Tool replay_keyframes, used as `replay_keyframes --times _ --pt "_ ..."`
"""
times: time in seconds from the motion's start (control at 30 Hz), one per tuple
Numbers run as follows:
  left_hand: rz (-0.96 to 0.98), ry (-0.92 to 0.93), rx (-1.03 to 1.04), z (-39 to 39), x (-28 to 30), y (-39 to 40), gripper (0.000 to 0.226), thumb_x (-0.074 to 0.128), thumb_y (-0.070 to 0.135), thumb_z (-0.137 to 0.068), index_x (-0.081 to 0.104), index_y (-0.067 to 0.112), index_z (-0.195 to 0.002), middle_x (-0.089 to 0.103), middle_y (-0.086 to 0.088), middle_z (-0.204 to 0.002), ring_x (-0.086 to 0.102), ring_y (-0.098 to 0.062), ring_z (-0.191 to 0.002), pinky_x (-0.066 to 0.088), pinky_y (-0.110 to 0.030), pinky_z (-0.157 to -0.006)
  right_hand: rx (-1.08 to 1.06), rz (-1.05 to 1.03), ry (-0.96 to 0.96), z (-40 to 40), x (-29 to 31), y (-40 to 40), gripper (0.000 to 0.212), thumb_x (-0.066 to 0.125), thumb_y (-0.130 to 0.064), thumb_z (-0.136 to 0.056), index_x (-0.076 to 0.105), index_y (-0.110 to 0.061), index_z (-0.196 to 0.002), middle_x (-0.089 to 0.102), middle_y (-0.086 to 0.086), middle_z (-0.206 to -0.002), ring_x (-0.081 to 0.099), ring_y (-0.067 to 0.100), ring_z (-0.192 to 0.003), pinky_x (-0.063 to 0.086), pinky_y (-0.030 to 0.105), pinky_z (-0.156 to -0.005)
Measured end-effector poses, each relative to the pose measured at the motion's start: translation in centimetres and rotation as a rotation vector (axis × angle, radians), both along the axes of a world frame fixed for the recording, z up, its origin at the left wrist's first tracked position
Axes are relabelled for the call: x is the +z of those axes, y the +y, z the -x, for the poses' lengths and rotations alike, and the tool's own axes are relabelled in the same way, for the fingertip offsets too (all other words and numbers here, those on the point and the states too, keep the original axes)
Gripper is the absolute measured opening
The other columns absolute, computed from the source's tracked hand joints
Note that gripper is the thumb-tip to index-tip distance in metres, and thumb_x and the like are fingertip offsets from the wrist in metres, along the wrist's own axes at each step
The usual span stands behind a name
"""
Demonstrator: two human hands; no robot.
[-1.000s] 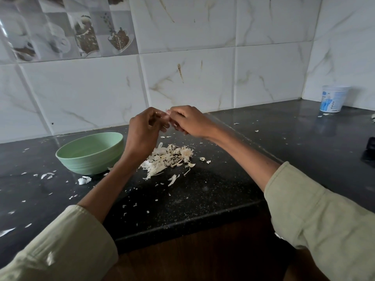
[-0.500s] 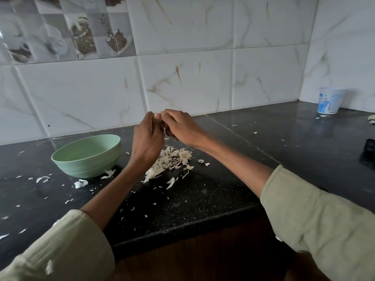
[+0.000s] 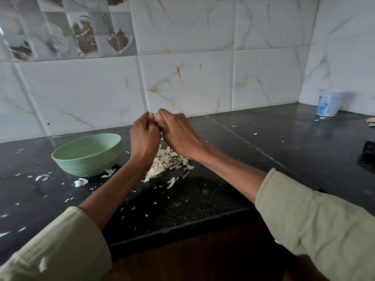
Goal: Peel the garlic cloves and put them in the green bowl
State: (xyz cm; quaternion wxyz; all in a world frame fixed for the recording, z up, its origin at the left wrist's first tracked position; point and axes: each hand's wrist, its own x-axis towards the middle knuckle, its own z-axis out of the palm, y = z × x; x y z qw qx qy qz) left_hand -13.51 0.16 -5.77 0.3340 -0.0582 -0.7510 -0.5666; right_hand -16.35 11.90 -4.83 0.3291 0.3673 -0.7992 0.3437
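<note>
My left hand [image 3: 144, 136] and my right hand [image 3: 178, 132] are pressed together above the black counter, fingers curled around a small garlic clove [image 3: 151, 116]; only a pale sliver of it shows between the fingertips. Below the hands lies a heap of papery garlic skins [image 3: 168, 163]. The green bowl [image 3: 87, 154] stands on the counter to the left of my left hand; the part of its inside that I see holds nothing.
Loose skin scraps [image 3: 81, 181] are scattered over the black counter [image 3: 203, 199], whose front edge runs just before my forearms. A white tub [image 3: 329, 103] stands in the far right corner. A dark object [image 3: 368, 151] lies at the right edge. Tiled walls close the back.
Both hands stayed joined on the clove and drew closer together, with the fingers working it. The view shifted slightly; the bowl and skins have not moved.
</note>
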Motion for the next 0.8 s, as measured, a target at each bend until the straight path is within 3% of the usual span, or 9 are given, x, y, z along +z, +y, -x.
replay_keyframes --times 0.1,0.23,0.33,0.43,0.53,0.6,0.7,0.8 --pt "-0.057 -0.046 -0.039 0.0 -0.1 -0.1 0.021 0.033 -0.004 -0.084 0.046 0.012 -0.077 0.043 -0.003 -0.066 0.037 -0.022 -0.069 0.031 -0.035 -0.055 0.040 0.020 -0.052 0.0 0.1 0.0 0.034 0.036 -0.031 -0.113 0.047 -0.017 -0.084 0.050 -0.009 -0.060 0.047 0.012 -0.052 0.033 0.032 -0.054" --pt "-0.044 -0.038 -0.050 -0.4 0.3 -0.3 0.020 0.034 -0.001 -0.094 0.051 0.004 -0.086 0.050 -0.011 -0.074 0.045 -0.021 -0.069 0.038 -0.033 -0.056 0.151 0.067 -0.262 0.4 0.1 0.1 0.032 0.034 -0.028 -0.113 0.047 -0.018 -0.085 0.050 0.005 -0.068 0.044 0.014 -0.059 0.040 0.037 -0.059" --pt "-0.021 -0.004 -0.102 -0.6 0.5 -0.7 0.021 0.040 0.003 -0.105 0.057 -0.001 -0.095 0.062 -0.005 -0.072 0.054 -0.012 -0.061 0.043 -0.021 -0.054 0.207 0.093 -0.430 1.3 0.7 1.1 0.026 0.037 -0.027 -0.112 0.049 -0.011 -0.095 0.051 0.009 -0.078 0.047 0.018 -0.068 0.042 0.038 -0.063" --pt "0.086 0.010 -0.092 -0.5 0.5 -1.2 0.012 0.066 0.018 -0.103 0.065 0.009 -0.111 0.073 -0.004 -0.084 0.066 -0.009 -0.065 0.048 -0.017 -0.057 0.174 0.099 -0.407 2.1 1.5 2.9 0.025 0.048 -0.024 -0.109 0.053 0.000 -0.106 0.058 0.008 -0.080 0.054 0.016 -0.070 0.049 0.033 -0.067" --pt "0.248 0.049 0.036 -0.4 0.4 -1.3 0.018 0.077 0.025 -0.096 0.068 0.023 -0.111 0.075 0.003 -0.084 0.071 -0.008 -0.068 0.056 -0.025 -0.062 0.154 0.072 -0.329 2.7 1.9 4.4 0.027 0.063 -0.029 -0.102 0.065 -0.002 -0.098 0.066 0.016 -0.078 0.060 0.020 -0.068 0.054 0.044 -0.068" --pt "0.363 0.074 0.110 -0.6 0.4 -1.1 0.022 0.079 0.032 -0.094 0.066 0.030 -0.112 0.074 0.011 -0.088 0.070 -0.003 -0.069 0.056 -0.030 -0.063 0.150 0.032 -0.289 2.7 2.1 4.8 0.028 0.072 -0.035 -0.095 0.073 -0.008 -0.090 0.069 0.015 -0.074 0.061 0.020 -0.064 0.052 0.043 -0.063" --pt "0.433 0.107 0.105 -0.9 0.8 -1.0 0.019 0.079 0.027 -0.094 0.067 0.027 -0.108 0.073 0.013 -0.094 0.071 -0.005 -0.072 0.059 -0.036 -0.065 0.178 0.020 -0.304 2.7 2.4 4.7 0.030 0.080 -0.039 -0.087 0.076 -0.009 -0.087 0.072 0.013 -0.072 0.064 0.017 -0.061 0.055 0.040 -0.061" --pt "0.439 0.124 0.061 -1.2 1.0 -1.0 0.010 0.080 0.016 -0.092 0.070 0.016 -0.096 0.075 0.010 -0.083 0.073 -0.007 -0.067 0.061 -0.039 -0.065 0.200 0.040 -0.340 2.9 2.6 5.2 0.030 0.084 -0.032 -0.086 0.075 -0.004 -0.087 0.074 0.012 -0.073 0.069 0.017 -0.063 0.058 0.037 -0.064"
